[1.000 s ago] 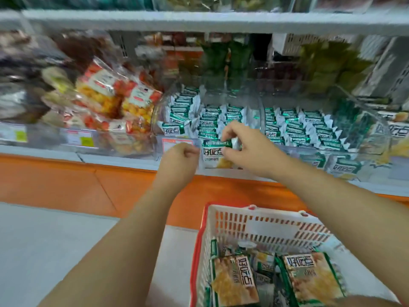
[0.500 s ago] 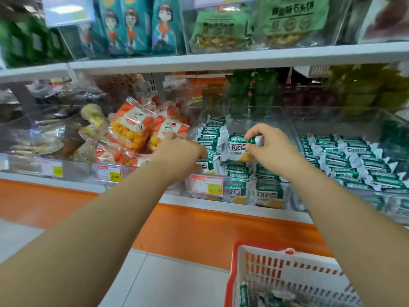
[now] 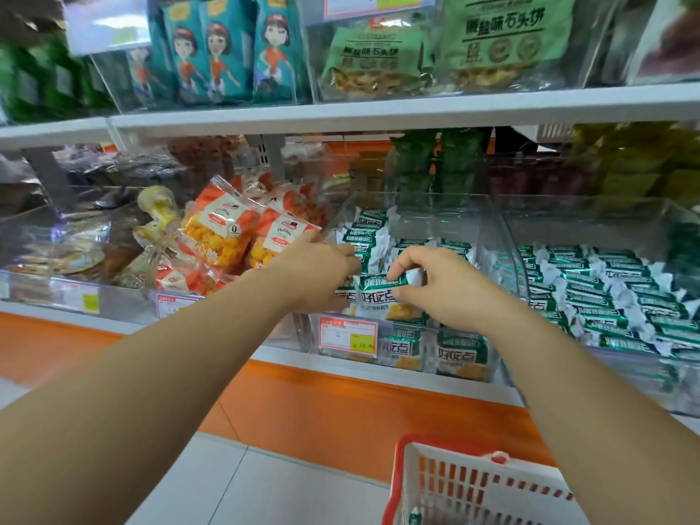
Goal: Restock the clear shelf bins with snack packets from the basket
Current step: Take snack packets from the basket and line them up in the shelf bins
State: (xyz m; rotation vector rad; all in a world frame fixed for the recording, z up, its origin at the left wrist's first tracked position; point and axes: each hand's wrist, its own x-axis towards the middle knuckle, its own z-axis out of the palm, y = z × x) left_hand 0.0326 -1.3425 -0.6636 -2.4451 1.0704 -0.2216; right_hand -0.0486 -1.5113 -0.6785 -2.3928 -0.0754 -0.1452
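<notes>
Head view: my right hand [image 3: 450, 288] pinches the top edge of a green-and-white snack packet [image 3: 378, 295], now lowered from above the rows into the front of the clear bin [image 3: 488, 229]. My left hand [image 3: 318, 274] has closed in beside it; whether it grips anything I cannot tell. The basket [image 3: 473, 486] stands below, so restocking likely continues.

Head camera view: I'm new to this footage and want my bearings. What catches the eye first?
Two bare arms reach into the middle clear bin, where the right hand pinches a green-and-white packet by its top edge and the left hand sits close beside it, fingers hidden. Left of that bin lie bright orange bags; to its right, tidy rows of green packets fill the next bin. A red-and-white basket shows at the bottom edge.
</notes>
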